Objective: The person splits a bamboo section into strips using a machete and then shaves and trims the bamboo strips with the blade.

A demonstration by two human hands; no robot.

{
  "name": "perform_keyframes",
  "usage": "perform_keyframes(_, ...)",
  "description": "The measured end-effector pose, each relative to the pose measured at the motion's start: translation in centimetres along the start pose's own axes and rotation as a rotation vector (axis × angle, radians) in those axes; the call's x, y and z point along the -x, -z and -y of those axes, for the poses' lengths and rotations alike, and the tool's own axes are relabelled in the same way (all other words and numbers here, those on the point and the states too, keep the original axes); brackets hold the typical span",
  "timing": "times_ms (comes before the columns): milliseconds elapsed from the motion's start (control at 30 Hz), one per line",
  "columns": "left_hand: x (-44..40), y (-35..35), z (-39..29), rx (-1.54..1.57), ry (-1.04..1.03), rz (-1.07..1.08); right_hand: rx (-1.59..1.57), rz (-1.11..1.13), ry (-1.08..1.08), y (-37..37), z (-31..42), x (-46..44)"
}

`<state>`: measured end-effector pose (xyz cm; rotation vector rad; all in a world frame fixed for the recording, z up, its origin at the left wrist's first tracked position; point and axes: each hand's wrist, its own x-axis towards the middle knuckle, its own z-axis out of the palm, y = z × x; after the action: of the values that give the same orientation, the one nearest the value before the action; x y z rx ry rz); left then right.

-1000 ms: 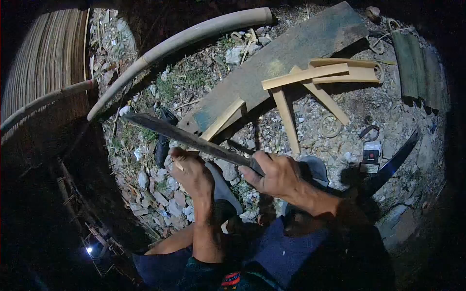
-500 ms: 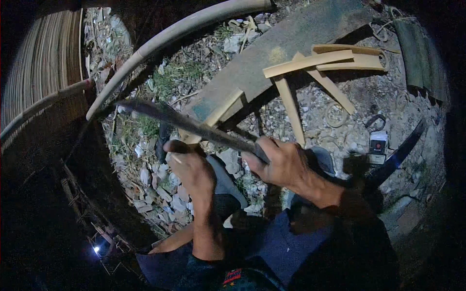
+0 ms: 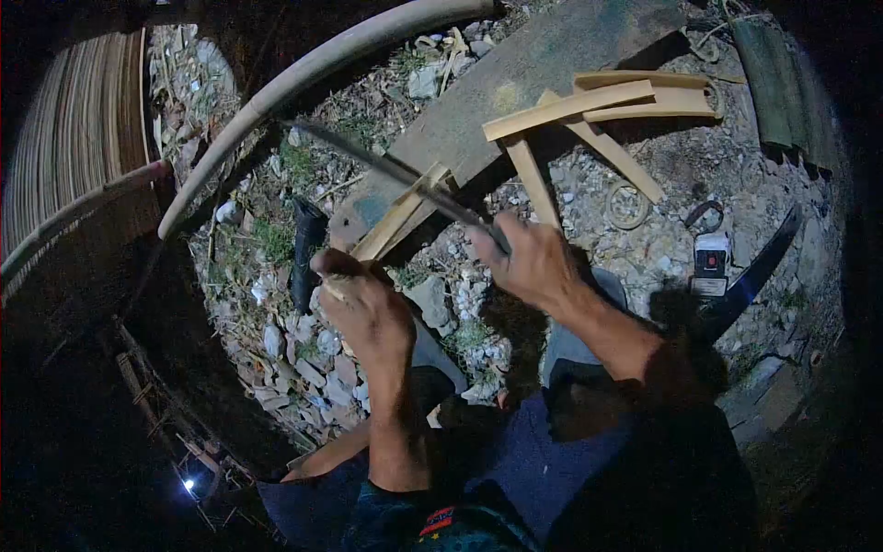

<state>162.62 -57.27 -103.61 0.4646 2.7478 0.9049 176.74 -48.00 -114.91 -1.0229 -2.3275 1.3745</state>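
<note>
My right hand [image 3: 533, 262] is closed around the near end of a long dark knife [image 3: 368, 158], whose blade points to the upper left. The blade passes in front of a split bamboo piece [image 3: 402, 213]; whether they touch I cannot tell. My left hand [image 3: 363, 304] is closed on the near end of that bamboo piece, thumb on top. The bamboo slants up and away, its far end over a wooden plank [image 3: 478, 110]. The left fingers are partly hidden from view.
Several split bamboo pieces [image 3: 570, 109] lie across the plank and stony ground. A curved pole [image 3: 267, 97] arcs at upper left. A dark tube-like object [image 3: 308, 253] lies left of my hand. At right are a small box [image 3: 710, 262], a bamboo ring [image 3: 628, 204] and a dark curved blade [image 3: 759, 267].
The knife blade has swung upward and away from me, with my right hand slightly higher. My left hand stays nearly in place, and more of the bamboo piece now shows.
</note>
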Motion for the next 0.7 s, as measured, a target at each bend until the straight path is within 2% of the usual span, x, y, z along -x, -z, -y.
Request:
perform_keyframes(67, -0.8, -0.4, 1.2, 0.113, 0.021, -0.034, -0.117, -0.015, 0.111, -0.3, -0.2, 2.2)
perform_keyframes(100, -0.9, -0.3, 2.6, 0.213, 0.050, -0.063, -0.118, -0.008, 0.092, -0.7, -0.6, 2.8)
perform_keyframes(133, -2.1, -0.5, 6.5, -0.246, -0.483, -0.288, -0.100, 0.031, 0.057, -1.1, -0.9, 3.0)
perform_keyframes(167, -2.8, 0.1, 6.4, -0.236, -0.492, -0.292, -0.077, 0.062, 0.040, -1.5, -1.3, 2.7)
perform_keyframes(233, -3.1, 1.9, 6.2, -0.316, 0.033, -0.009, -0.183, -0.012, 0.038, -2.1, -0.8, 3.1)
perform_keyframes(267, -4.4, 2.3, 7.0, -0.435, 0.052, 0.104, -0.145, -0.028, 0.060, -1.0, -0.1, 3.2)
perform_keyframes(300, -4.5, 1.6, 7.9, -0.431, 0.046, 0.096, -0.109, -0.038, 0.085, 0.0, 0.5, 3.1)
perform_keyframes(367, -3.3, -0.6, 6.0, -0.106, -0.410, -0.253, -0.077, 0.012, 0.103, 0.8, 0.6, 4.0)
perform_keyframes(400, -2.4, 0.0, 6.9, -0.122, -0.257, -0.041, -0.047, 0.002, 0.069, 0.2, -0.3, 4.3)
perform_keyframes(433, -2.0, -0.4, 5.7, -0.112, -0.258, -0.031, -0.013, -0.019, 0.042, -0.3, -1.2, 4.2)
perform_keyframes(500, -1.4, -1.1, 2.2, -0.247, -0.195, -0.218, 0.027, -0.008, -0.019, -0.4, -2.7, 3.1)
perform_keyframes(533, -1.0, -1.1, 2.4, 0.035, -0.095, -0.135, 0.020, -0.010, -0.055, -0.1, -2.3, 2.8)
perform_keyframes(567, -0.9, -0.8, 2.5, 0.030, -0.097, -0.137, 0.010, -0.011, -0.102, 0.2, -1.7, 2.9)
perform_keyframes(600, -1.1, -0.7, 2.4, -0.014, -0.206, -0.119, 0.007, -0.055, -0.004, 1.0, -1.1, 3.4)
perform_keyframes(633, -1.3, -0.6, 2.2, -0.057, -0.312, -0.100, 0.005, -0.056, -0.007, 0.6, -1.7, 3.7)
perform_keyframes(700, -1.5, -0.8, 3.1, -0.031, -0.269, -0.115, -0.047, -0.075, 0.000, -0.5, -3.2, 5.0)
